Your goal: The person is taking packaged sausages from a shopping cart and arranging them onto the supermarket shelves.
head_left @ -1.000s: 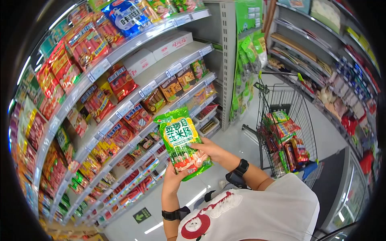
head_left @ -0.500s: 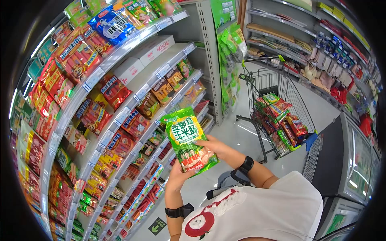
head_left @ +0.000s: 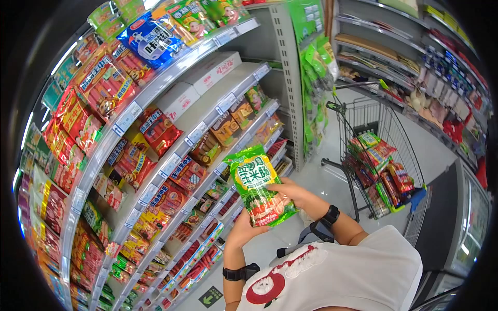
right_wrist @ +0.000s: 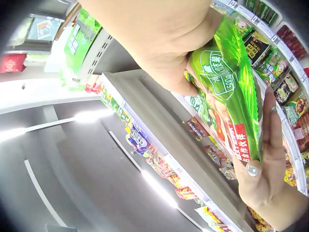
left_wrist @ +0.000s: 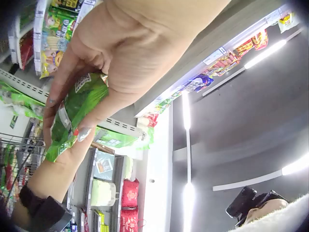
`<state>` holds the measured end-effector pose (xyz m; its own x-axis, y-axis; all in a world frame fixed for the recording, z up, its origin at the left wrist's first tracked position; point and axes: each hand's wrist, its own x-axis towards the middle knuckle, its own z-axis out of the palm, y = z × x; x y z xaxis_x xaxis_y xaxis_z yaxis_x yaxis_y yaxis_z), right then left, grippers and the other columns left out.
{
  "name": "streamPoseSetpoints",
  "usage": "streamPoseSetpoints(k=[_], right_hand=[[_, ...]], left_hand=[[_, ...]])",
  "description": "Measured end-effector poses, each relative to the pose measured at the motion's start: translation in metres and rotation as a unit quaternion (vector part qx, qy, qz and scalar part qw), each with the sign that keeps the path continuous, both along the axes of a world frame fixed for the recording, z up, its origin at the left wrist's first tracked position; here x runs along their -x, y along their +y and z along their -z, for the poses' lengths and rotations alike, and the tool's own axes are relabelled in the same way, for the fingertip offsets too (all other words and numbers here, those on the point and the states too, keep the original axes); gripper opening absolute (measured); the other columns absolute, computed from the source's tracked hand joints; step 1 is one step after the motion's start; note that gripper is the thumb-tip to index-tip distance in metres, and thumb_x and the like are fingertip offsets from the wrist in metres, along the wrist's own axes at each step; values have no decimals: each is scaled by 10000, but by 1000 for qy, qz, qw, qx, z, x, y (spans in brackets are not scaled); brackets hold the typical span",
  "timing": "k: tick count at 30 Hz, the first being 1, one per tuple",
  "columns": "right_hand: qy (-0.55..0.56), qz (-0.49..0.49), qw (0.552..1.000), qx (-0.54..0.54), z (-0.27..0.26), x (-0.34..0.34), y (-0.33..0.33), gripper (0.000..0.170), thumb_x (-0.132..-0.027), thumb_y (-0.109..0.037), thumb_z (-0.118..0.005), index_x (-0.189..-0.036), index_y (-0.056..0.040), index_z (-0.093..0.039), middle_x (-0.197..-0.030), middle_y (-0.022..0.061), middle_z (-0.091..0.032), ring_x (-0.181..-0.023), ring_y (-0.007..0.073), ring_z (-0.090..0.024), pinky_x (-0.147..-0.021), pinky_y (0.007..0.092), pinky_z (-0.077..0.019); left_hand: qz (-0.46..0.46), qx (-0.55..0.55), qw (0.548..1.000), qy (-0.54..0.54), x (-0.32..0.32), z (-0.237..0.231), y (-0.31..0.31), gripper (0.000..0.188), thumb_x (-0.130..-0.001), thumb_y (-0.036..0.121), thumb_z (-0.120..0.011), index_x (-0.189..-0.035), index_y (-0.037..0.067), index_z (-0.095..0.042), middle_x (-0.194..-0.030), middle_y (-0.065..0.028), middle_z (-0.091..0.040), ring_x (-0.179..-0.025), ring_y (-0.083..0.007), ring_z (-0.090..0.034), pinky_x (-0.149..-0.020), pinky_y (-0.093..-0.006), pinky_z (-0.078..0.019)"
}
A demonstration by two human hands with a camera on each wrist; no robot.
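Observation:
A green and yellow packet (head_left: 259, 184) with sausages pictured on its lower half is held upright in front of the chest, its printed front facing up to the head camera. The left hand (head_left: 245, 228) grips its lower left edge, and the right hand (head_left: 294, 196) grips its right side, thumb across the front. In the left wrist view, the left hand's (left_wrist: 101, 63) fingers and thumb wrap the green packet (left_wrist: 79, 108). The right wrist view shows the packet's (right_wrist: 227, 92) green side between both hands.
Shelves (head_left: 176, 160) packed with sausage packets curve along the left. A wire shopping cart (head_left: 384, 135) holding several packets (head_left: 381, 160) stands to the right, beside a dark freezer cabinet (head_left: 441, 212). Green bags (head_left: 315, 78) hang at the shelf end.
The view has swung a little, shifting shelves and cart in the picture. Both hands still hold the packet, with little change in grip.

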<state>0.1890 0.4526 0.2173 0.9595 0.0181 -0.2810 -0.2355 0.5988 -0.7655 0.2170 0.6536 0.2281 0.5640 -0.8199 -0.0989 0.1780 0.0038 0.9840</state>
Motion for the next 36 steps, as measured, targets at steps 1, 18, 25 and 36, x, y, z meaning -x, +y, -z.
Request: streamPoseSetpoints(k=[1,18,25,36], right_hand=[[-1,-9,1000,-2,3,-10,-10,334,-815,-117,-587,-1103,36,-516,-967,118,-624,-765,172,-639,-646,278,-531],[-27,67,983,-169,22,-160,-141,498,-914,-491,-347,-1178,-84,-462,-1077,57,-565,-949,185,-561,-808,350,-471],[-193,-70,937,-283,10,-197,-121,334,-845,-352,-530,-1027,-72,-510,-830,50,-553,-715,194,-566,-623,318,-491],[-148,-272,780,-544,-65,-206,-42,452,-840,-377,-516,-1098,-23,-407,-864,36,-437,-810,140,-458,-905,326,-337]], left_hand=[[-3,-16,1000,-7,-8,-2,-9,800,-594,-14,-747,-1275,-2,-327,-1201,-49,-477,-1071,-126,-472,-938,-307,-384],[-25,-250,878,-408,-99,-70,-159,968,-597,211,-779,-1367,67,-210,-1023,-236,-573,-911,-387,-573,-776,-410,-460],[-22,-139,872,-470,-113,-66,-129,1014,-572,237,-780,-1389,77,-200,-1376,-153,-328,-1269,-337,-296,-1025,-435,-280],[-348,-110,566,-739,-128,-41,-98,552,-686,329,-708,-1147,92,-515,-1194,-100,-525,-1162,-320,-441,-954,-470,-333]])
